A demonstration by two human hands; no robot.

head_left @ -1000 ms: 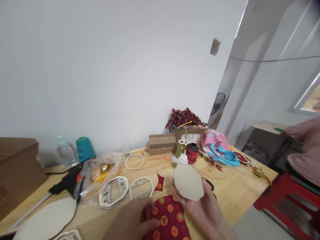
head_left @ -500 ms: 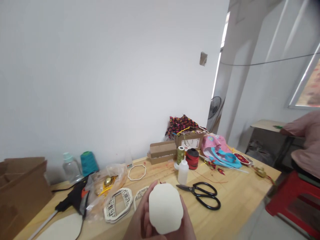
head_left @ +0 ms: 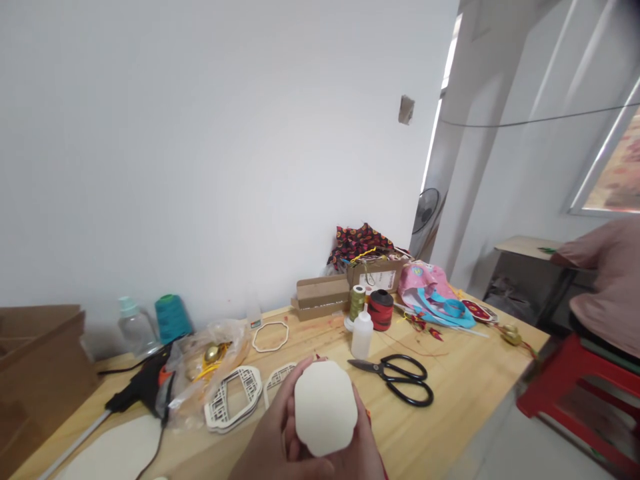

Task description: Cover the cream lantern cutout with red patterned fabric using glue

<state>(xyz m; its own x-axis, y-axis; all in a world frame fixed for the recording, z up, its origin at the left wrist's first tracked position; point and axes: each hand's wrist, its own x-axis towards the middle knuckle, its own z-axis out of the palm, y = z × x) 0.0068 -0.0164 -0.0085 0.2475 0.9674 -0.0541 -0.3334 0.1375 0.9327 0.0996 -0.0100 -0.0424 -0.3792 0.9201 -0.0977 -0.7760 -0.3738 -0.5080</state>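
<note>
Since half a second ago the cream scalloped card (head_left: 325,407) has held its place in front of the chest, and the view has shifted only slightly; one second ago the card was held further right, above a red patterned cloth that now shows only as a sliver under the hands.

Left hand (head_left: 273,440): grip closed on the card's left edge, thumb reaching up along its upper left rim. Right hand (head_left: 363,453): mostly hidden behind the card; it appears to support the card from below and behind, but how far the fingers are closed I cannot tell.

Card is upright, flat face toward the camera, raised clear of the worktop (head_left: 450,400).

On the worktop behind the card: black scissors (head_left: 400,379) lying flat to the right, a small white squeeze bottle (head_left: 361,333) standing just beyond them, and near it a green thread spool (head_left: 357,301) and a red-and-black spool (head_left: 381,309). To the left lie two lattice cut-out frames (head_left: 235,399), a thin octagonal ring (head_left: 271,336), a clear plastic bag (head_left: 210,363) with gold items, and a black glue gun (head_left: 143,390). A teal thread cone (head_left: 173,318) stands by the wall.

A person's sleeve (head_left: 607,280) shows at the far right edge.
</note>
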